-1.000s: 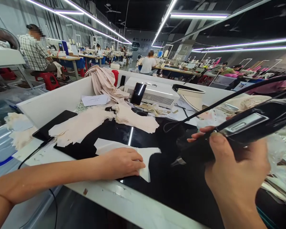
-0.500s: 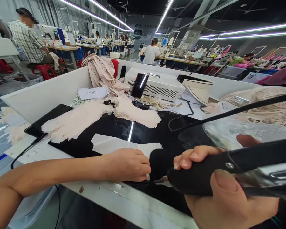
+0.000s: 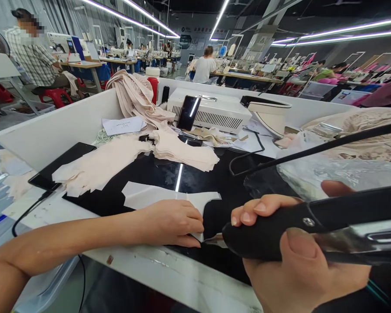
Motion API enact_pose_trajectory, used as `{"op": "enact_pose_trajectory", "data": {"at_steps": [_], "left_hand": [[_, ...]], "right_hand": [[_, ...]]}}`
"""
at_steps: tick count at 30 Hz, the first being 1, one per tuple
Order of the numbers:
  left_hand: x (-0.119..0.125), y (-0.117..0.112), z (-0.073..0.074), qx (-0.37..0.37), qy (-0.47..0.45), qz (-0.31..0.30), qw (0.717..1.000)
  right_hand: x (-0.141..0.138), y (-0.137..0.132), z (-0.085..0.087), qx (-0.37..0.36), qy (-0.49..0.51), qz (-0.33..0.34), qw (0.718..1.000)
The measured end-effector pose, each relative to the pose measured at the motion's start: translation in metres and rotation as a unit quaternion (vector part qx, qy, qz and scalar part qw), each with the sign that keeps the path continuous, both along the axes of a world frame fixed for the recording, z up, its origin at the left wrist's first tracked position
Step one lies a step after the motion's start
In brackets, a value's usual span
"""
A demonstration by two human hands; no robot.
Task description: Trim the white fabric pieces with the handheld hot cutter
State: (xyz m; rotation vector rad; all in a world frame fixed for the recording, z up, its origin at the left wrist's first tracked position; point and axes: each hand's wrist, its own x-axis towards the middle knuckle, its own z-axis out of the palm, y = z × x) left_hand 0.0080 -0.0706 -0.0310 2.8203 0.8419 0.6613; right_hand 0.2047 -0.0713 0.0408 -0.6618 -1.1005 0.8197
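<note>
My left hand rests on a white cut piece at the near edge of the glossy black work surface. Its fingers are bent together over the piece's right-hand corner, with the thumb low beside them. Whether the piece is fabric or paper I cannot tell. Wrapped in my right hand is a black hand tool with a shiny metal lever. The tool's thin metal tip points left, close to my left thumb and the white piece's corner. The tool's rear end runs out of view at the right.
Stacked pale pink fabric pieces and a second pile lie behind. Farther back are a phone and a white vented box. A black rod crosses the right side above a plastic bag. White panels border the table.
The tool has shifted slightly left in my right hand, bringing its tip nearer my left fingers. My left thumb now reaches out farther from the fingers. The camera view has moved a little.
</note>
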Motion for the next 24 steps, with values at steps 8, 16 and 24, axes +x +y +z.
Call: {"op": "enact_pose_trajectory", "data": {"at_steps": [8,16,24], "left_hand": [[0.001,-0.001,-0.005,0.046,-0.021,0.007,0.999],[0.000,-0.001,-0.006,0.038,-0.018,0.013,0.999],[0.001,-0.002,-0.007,0.041,-0.030,0.005,0.999]], "right_hand": [[-0.002,0.013,-0.010,0.071,0.048,0.000,0.996],[-0.003,0.009,-0.010,0.078,0.050,0.012,0.996],[-0.005,0.011,-0.012,0.068,0.050,0.002,0.996]]}}
